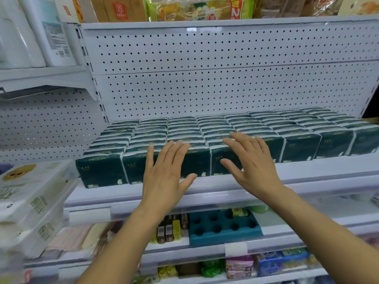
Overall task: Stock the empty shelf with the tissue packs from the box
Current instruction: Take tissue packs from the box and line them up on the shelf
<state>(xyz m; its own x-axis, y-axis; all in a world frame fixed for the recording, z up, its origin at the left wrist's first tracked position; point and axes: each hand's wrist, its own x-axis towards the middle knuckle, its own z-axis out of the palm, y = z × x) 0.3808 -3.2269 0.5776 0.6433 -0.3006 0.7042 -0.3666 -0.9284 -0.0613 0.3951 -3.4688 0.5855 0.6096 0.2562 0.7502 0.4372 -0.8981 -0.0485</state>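
Dark green tissue packs (297, 144) stand in several tight rows on the white shelf (307, 171), filling it from left to right. My left hand (166, 171) lies flat against the front faces of the packs near the middle, fingers spread. My right hand (252, 160) rests flat on the front packs just to its right, fingers apart as well. Neither hand holds anything. The box is not in view.
A white pegboard back wall (205, 78) rises behind the packs. White paper packs (30, 201) jut out at the left. Below are a teal holder with holes (223, 226) and small goods. Snack bags (194, 9) sit on the shelf above.
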